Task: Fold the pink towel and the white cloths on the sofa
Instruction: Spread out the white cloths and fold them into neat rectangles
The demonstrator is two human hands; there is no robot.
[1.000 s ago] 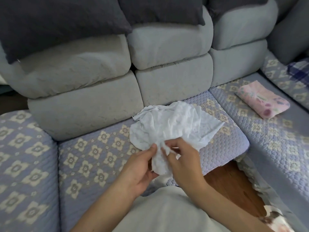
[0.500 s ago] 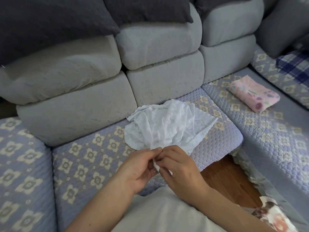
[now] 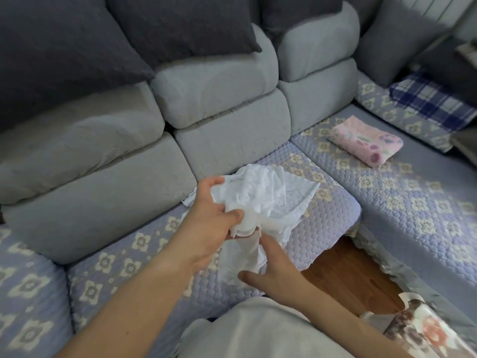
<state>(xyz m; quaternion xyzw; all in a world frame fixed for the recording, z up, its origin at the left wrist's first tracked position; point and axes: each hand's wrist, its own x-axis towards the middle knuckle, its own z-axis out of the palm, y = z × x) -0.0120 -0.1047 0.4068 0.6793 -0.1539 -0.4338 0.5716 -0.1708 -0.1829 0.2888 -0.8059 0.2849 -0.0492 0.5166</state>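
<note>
Change: left hand [image 3: 206,218] has risen from the near edge, now gripping a bunch of white cloth [image 3: 268,200] at frame centre; right hand [image 3: 271,264] dropped lower, fingers relaxed, touching the hanging tail.
Risk: bunched grip may tangle layers.
Count: pink towel [image 3: 366,140], one, folded, right; white cloths, number unclear; sofa [image 3: 335,228].
</note>
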